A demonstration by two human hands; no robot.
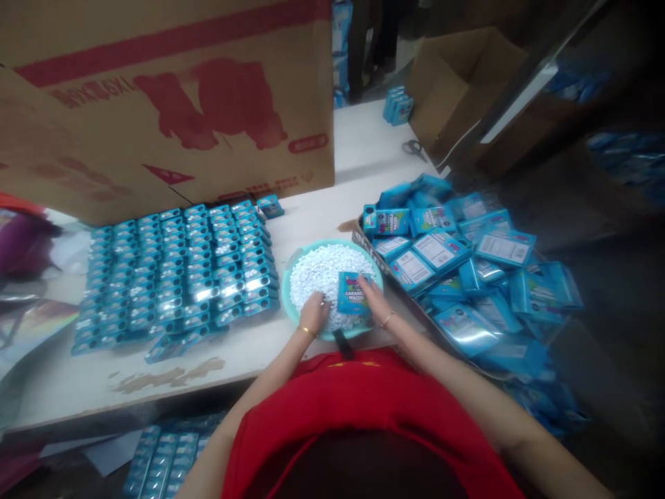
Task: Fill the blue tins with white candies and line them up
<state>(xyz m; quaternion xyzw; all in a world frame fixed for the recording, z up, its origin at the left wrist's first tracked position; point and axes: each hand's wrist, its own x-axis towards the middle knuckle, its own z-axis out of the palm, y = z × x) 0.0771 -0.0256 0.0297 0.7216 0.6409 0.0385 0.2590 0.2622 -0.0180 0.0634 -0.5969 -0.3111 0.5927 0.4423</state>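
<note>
A round turquoise basin [287, 276] full of small white pellets [316, 267] stands at the table's front edge. Over its right side my right hand [375, 299] grips a small blue candy box [353, 294] with the printed face up. My left hand [314, 311], a gold bracelet at its wrist, rests at the pellets left of that box. Its fingers are curled together, and whatever they pinch is too small to make out. Left of the basin, many blue boxes [197, 277] stand in tight rows, with dark round openings along their tops.
A big cardboard carton [208, 104] rises behind the rows. On the right, a tray heaped with flat blue boxes [467, 263] flanks the basin. Scissors [413, 147] and a few blue boxes [398, 106] lie at the table's far end, near an open carton [462, 83].
</note>
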